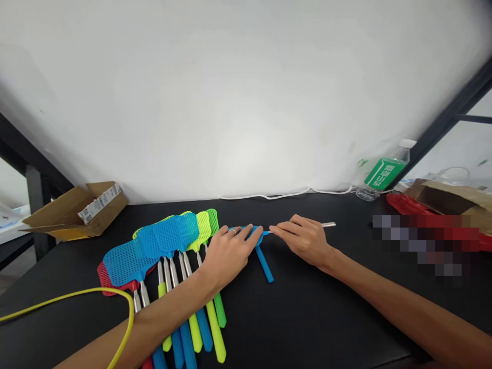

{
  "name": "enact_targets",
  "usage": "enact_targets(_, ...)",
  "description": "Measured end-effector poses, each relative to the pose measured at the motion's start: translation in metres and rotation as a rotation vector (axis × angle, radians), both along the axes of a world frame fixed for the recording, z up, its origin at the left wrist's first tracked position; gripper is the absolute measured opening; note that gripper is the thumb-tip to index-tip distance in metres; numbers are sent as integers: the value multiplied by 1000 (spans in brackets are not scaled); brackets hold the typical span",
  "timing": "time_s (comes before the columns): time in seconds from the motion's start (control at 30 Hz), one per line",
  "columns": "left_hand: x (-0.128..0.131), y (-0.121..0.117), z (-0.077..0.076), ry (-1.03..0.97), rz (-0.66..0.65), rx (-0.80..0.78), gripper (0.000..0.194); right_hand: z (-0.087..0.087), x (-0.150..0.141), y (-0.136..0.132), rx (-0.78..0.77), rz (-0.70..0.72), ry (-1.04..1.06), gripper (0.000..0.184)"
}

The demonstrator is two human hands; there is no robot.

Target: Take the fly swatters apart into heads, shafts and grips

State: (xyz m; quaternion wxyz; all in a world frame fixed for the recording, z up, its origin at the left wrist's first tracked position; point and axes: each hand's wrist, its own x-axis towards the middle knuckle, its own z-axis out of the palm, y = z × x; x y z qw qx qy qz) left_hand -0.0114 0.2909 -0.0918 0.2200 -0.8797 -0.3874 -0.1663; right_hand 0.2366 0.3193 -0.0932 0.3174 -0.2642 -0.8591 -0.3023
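Observation:
My left hand (pixel 232 251), with a ring on one finger, holds a blue fly swatter head (pixel 253 237) down against the black table. Most of that head is hidden under the fingers. My right hand (pixel 302 238) is closed around a thin metal rod (pixel 329 224), pinching it near the neck of the head. The rod's bare end sticks out to the right. A blue handle grip (pixel 265 265) lies on the table just below, its upper end by the swatter head. Left of my hands, several fly swatters (pixel 167 236) in blue, yellow-green, green and red lie overlapping in a row.
An open cardboard box (pixel 73 218) stands at the left. A yellow cable (pixel 77 293) crosses above my left forearm. At the back right are a plastic bottle (pixel 384 171), a white cable (pixel 284 193), a red bag (pixel 411 205) and another carton (pixel 453 197). A white wall (pixel 246 102) closes the back.

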Motion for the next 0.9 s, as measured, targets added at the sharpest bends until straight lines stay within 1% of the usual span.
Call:
enact_targets(0.23,2,-3,2,-5,57,10,52,0,2,2,15,40,54,30)
enact_targets(0.33,2,-2,2,-16,62,-5,52,-1,2,3,-28,48,74,24)
enact_targets(0.4,0,-1,2,-15,73,-15,51,-3,0,2,-117,28,88,15)
enact_targets(0.43,-1,0,1,-9,77,-18,51,-5,-1,1,-179,10,96,13)
enact_targets(0.57,-4,1,1,31,55,-3,51,-10,-4,-4,-459,-66,87,28)
enact_targets(0.63,-5,2,0,41,35,5,50,-12,-4,-5,-550,-76,74,33)
enact_targets(0.67,-5,2,0,43,29,3,50,-12,-4,-6,-571,-74,79,34)
enact_targets(0.8,-4,4,-1,34,25,-24,56,-14,-4,-5,-557,-57,139,31)
enact_targets(0.9,-3,5,0,14,31,-43,54,-14,-4,-5,-521,-36,164,27)
